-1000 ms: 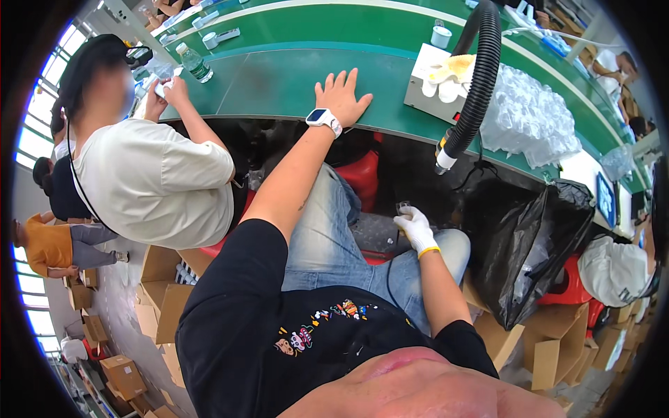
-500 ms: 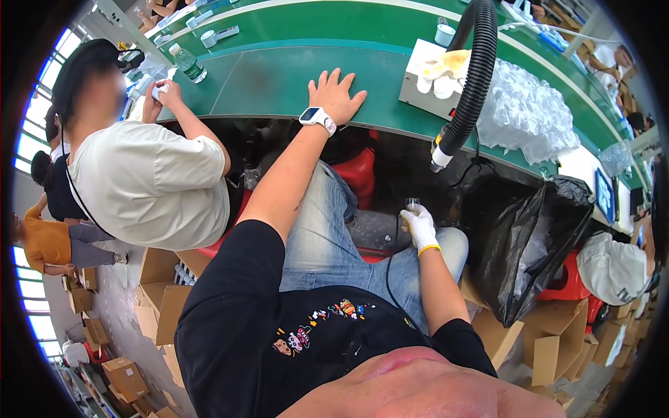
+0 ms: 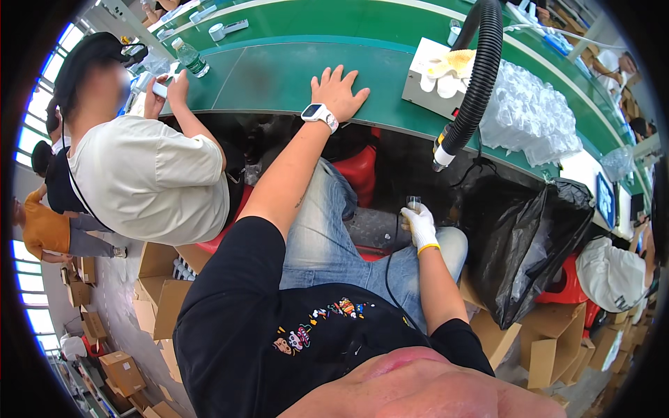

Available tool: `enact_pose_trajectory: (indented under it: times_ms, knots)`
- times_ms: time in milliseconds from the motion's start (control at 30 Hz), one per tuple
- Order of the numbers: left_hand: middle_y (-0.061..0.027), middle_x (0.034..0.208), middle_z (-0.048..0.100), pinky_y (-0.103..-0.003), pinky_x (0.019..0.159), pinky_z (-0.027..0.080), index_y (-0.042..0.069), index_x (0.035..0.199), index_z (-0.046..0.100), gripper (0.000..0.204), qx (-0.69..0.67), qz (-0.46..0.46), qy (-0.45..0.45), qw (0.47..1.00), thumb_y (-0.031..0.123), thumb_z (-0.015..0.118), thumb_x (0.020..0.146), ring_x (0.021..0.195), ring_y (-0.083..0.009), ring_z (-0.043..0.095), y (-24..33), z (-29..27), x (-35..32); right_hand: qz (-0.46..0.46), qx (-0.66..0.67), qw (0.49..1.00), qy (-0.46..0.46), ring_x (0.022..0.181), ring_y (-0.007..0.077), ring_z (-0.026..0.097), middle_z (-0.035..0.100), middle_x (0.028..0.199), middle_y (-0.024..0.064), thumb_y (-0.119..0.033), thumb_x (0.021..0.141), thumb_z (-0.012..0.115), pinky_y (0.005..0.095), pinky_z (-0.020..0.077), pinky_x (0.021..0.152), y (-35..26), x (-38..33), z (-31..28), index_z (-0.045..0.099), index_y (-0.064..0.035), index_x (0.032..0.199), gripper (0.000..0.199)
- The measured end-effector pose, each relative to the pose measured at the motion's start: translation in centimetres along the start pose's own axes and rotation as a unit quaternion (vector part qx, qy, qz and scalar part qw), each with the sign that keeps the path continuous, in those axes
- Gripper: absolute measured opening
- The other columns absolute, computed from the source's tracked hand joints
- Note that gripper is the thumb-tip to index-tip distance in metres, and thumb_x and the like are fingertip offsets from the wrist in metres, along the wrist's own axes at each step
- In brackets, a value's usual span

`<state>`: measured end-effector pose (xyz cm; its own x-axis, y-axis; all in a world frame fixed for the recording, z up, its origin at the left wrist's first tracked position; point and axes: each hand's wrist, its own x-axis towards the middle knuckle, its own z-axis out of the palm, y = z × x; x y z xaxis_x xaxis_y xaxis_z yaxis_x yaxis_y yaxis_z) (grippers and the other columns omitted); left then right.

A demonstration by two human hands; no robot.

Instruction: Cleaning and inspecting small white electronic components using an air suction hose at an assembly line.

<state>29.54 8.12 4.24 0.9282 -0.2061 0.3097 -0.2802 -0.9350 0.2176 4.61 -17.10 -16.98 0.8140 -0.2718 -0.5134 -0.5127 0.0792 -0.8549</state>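
Green flat workbench (image 3: 279, 76) curves across the top of the frame. Black plastic bag (image 3: 498, 268) at right, black corrugated hose (image 3: 482, 90) upper right. Hands apart: bare left hand (image 3: 339, 95) spread flat on the bench, top centre; white-gloved right hand (image 3: 420, 226), right of centre, closed on small clear object (image 3: 414, 203), kind unclear.

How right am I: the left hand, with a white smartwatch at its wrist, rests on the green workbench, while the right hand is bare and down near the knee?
Nearly: the right hand is not bare. The head view shows it in a white glove with a yellow cuff edge. The left hand, wearing the smartwatch, does rest on the workbench.
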Motion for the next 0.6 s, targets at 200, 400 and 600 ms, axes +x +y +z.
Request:
enact_pose_trajectory:
  times_ms: [200, 400, 600]
  knots:
    - [-0.0165, 0.161, 0.041, -0.063, 0.122, 0.02, 0.02, 0.149, 0.054, 0.066, -0.01, 0.001, -0.001, 1.0, 0.059, 0.054, 0.096, 0.151, -0.0403, 0.031, 0.05, 0.1, 0.09, 0.007, 0.012, 1.0, -0.009, 0.067, 0.0113, 0.061, 0.064, 0.086, 0.0033, -0.01, 0.088, 0.077, 0.0276, 0.0544, 0.056, 0.01, 0.0, -0.11, 0.062, -0.0035, 0.116, 0.032]
    - [-0.0164, 0.161, 0.041, -0.063, 0.121, 0.021, 0.02, 0.148, 0.055, 0.066, -0.01, -0.002, -0.003, 1.0, 0.059, 0.055, 0.095, 0.151, -0.04, 0.031, 0.18, 0.21, 0.2, 0.005, 0.005, 1.0, -0.016, 0.066, 0.0111, 0.061, 0.065, 0.086, 0.0029, -0.01, 0.089, 0.077, 0.0272, 0.0544, 0.056, 0.07, 0.27, -0.11, 0.062, -0.0046, 0.113, 0.029]
    - [-0.0162, 0.161, 0.041, -0.062, 0.121, 0.021, 0.017, 0.149, 0.054, 0.068, -0.019, -0.002, 0.014, 1.0, 0.059, 0.055, 0.095, 0.15, -0.0395, 0.032, -0.09, 0.4, 0.35, 0.009, 0.002, 1.0, -0.018, 0.067, 0.0114, 0.061, 0.065, 0.087, 0.0031, -0.011, 0.089, 0.076, 0.0272, 0.0547, 0.056, 0.18, 0.31, -0.03, 0.063, -0.0051, 0.113, 0.029]
